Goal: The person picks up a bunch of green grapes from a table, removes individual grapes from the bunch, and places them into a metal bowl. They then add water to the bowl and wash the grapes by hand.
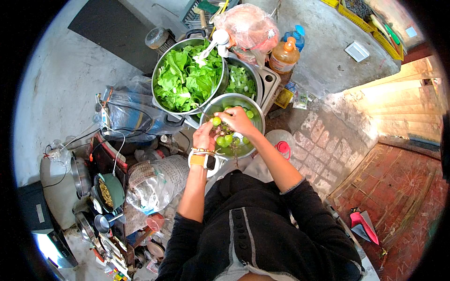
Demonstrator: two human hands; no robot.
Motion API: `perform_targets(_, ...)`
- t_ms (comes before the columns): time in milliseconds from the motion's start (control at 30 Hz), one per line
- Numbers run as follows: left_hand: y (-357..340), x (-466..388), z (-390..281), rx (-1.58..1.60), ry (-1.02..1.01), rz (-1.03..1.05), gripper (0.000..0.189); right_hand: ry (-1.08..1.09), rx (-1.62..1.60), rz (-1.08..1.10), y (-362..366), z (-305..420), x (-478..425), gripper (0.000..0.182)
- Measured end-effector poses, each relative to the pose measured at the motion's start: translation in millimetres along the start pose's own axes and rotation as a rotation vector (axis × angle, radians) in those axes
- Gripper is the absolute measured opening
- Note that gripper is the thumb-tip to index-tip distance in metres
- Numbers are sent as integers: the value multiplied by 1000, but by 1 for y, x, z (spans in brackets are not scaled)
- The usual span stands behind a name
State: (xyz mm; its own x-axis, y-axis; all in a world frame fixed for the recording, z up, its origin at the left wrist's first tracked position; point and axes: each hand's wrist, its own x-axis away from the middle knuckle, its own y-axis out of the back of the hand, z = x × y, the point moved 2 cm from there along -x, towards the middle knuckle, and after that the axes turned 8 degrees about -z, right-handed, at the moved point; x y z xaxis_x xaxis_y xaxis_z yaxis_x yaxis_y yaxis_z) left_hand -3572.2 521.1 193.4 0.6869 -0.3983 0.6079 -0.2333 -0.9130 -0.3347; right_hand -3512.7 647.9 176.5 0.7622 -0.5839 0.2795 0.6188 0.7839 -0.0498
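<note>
A bunch of green grapes on thin brown stems is held over a stainless steel bowl. My left hand, with a watch at the wrist, holds the bunch from the left. The fingers of my right hand are closed at the top of the bunch, beside a single grape. Exactly what they pinch is hidden. Loose grapes lie in the bowl below. Behind it, a large steel pot is full of leafy greens. Chopped greens fill a basin beside the pot.
A white spoon-like utensil rests over the pot's rim. Pump bottles and a pink plastic bag stand at the back. A clear jug with a red cap is right of the bowl. Pans and cables crowd the left.
</note>
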Motion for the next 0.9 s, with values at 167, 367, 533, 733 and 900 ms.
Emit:
perform_targets(167, -8, -4, 3, -22, -31, -41, 20, -32, -72, -61, 3, -14, -1, 21)
perform_targets(367, 4, 0, -2, -11, 10, -108, 25, -398, -572, -47, 2, -11, 11, 20)
perform_targets(533, 10, 1, -13, 50, 38, 6, 28, 46, 97, -138, 29, -34, -9, 24)
perform_targets(733, 27, -4, -7, 256, 222, 285, 39, 304, 738, -205, 18, -18, 13, 37)
perform_targets(900, 13, 7, -12, 291, 206, 333, 39, 370, 258, -131, 25, 19, 21, 28)
